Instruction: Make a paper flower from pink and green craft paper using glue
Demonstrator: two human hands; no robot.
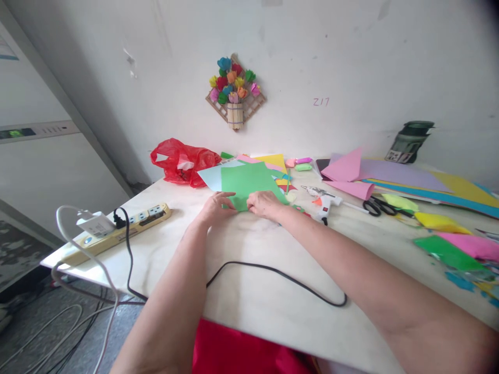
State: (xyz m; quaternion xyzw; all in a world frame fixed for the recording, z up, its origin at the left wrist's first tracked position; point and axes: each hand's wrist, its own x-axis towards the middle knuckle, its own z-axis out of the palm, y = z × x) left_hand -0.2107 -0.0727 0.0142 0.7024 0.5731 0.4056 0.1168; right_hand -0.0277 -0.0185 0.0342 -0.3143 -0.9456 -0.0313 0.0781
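A green paper sheet (249, 182) lies on the table, partly over a light blue sheet (212, 175) and other coloured papers. At its near left edge is my left hand (219, 208), fingers bent and thumb against the paper's edge. My right hand (262, 204) is closed at the near edge, its fingertips pinching the green paper. A small gap separates the two hands. The paper's near edge is partly hidden by my fingers.
On the left are a power strip (128, 228) and a red plastic bag (183, 163). A glue gun (326, 202), scissors (384, 206), pink paper (346, 169) and clay packets lie right. A black cable (268, 267) loops across the front; a bottle (411, 141) stands behind.
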